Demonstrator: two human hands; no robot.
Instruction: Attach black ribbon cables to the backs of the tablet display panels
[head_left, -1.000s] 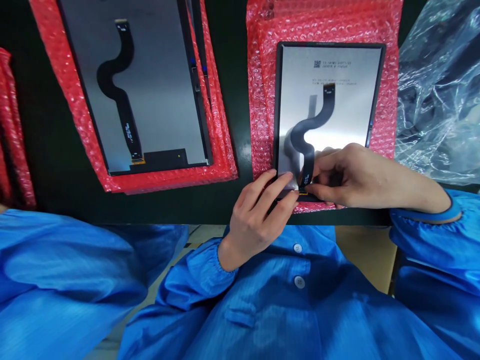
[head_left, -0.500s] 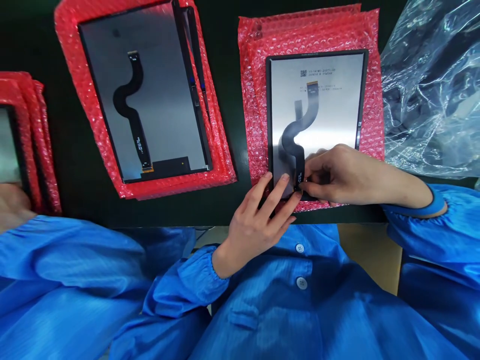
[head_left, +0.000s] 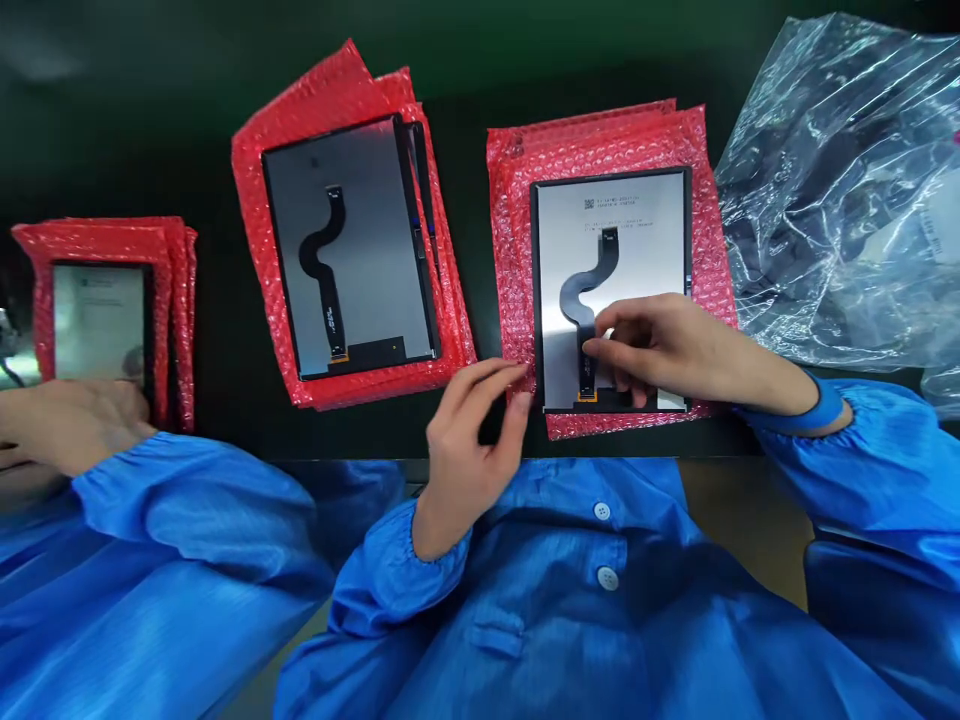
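A display panel [head_left: 637,270] lies face down on a stack of red bubble wrap [head_left: 517,230] in front of me, with a black S-shaped flex cable [head_left: 581,290] on its silver back. My right hand [head_left: 675,345] rests on the panel's lower part, its fingertips pressing the cable's lower stretch near the orange connector end [head_left: 586,397]. My left hand [head_left: 469,440] hovers at the panel's lower-left corner, its fingers curled and its fingertips touching the bubble wrap's edge, holding nothing.
A second panel [head_left: 352,250] with the same cable lies on red bubble wrap to the left. A third panel [head_left: 97,320] sits at far left, where a co-worker's hand [head_left: 67,425] and blue sleeve reach. Crumpled clear plastic bags [head_left: 840,190] fill the right. The dark table's edge [head_left: 337,462] runs near my body.
The view has pulled back and tilted up. My left hand has left the panel's lower edge and moved left to its corner. My right hand's fingers slid up along the cable.
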